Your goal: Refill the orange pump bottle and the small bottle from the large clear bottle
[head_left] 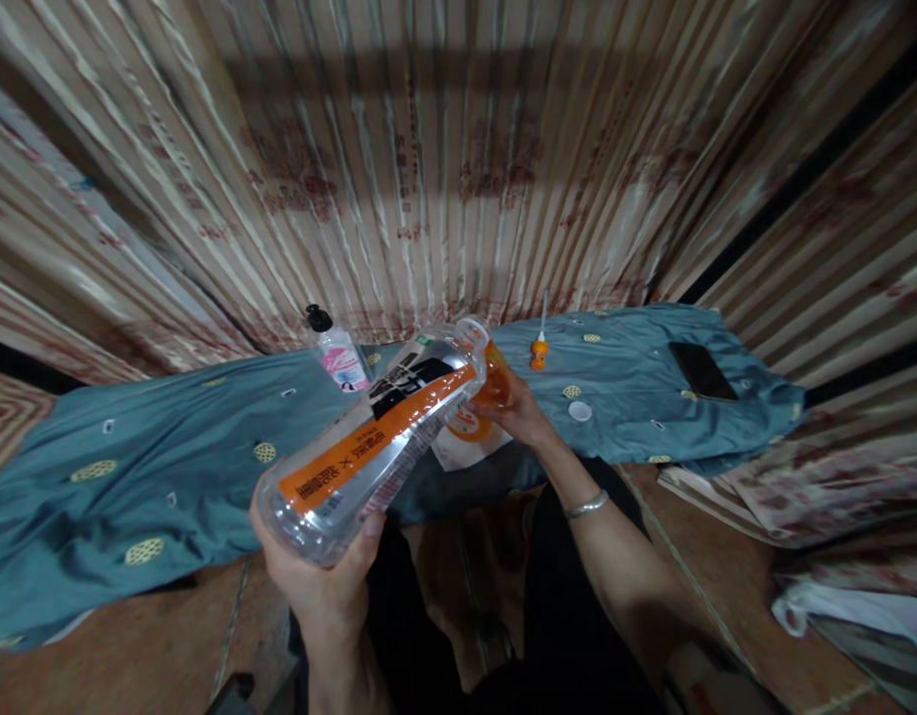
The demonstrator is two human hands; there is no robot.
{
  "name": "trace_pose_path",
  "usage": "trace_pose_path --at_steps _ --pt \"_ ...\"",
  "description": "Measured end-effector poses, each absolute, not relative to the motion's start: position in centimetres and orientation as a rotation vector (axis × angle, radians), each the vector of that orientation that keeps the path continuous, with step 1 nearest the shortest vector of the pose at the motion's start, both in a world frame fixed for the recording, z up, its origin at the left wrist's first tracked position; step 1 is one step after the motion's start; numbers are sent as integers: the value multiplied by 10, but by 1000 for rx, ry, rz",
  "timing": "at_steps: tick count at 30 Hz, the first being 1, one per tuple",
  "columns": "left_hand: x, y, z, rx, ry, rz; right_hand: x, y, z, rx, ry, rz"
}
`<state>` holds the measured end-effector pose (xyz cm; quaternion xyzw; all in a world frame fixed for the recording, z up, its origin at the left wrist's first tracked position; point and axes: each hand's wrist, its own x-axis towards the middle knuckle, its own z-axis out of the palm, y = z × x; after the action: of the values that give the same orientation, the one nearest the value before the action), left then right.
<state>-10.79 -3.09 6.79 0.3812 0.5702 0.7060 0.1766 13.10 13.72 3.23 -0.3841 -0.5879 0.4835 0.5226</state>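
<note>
My left hand (324, 586) is wrapped round the base of a large clear bottle (383, 437) with an orange and silver label. The bottle is tilted, its open neck pointing up and to the right. My right hand (524, 412) holds an orange translucent container (494, 382) right at the bottle's mouth; whether the two touch is hard to make out. Beneath them lies a white packet (465, 452) with an orange print, partly hidden by the bottle and my right hand.
A teal patterned cloth (227, 437) covers the long surface. On it are a pink-labelled bottle with a black top (342, 357), an orange pump head with a tube (538, 352), a white cap (579, 410) and a dark phone-like slab (701, 370). Striped curtains (428, 179) hang behind.
</note>
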Motion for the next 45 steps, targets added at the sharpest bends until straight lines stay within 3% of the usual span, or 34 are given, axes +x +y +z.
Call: trace_pose_path --at_steps 45 --pt "-107 -30 68 1140 1615 2011 133 137 31 -922 -1411 1176"
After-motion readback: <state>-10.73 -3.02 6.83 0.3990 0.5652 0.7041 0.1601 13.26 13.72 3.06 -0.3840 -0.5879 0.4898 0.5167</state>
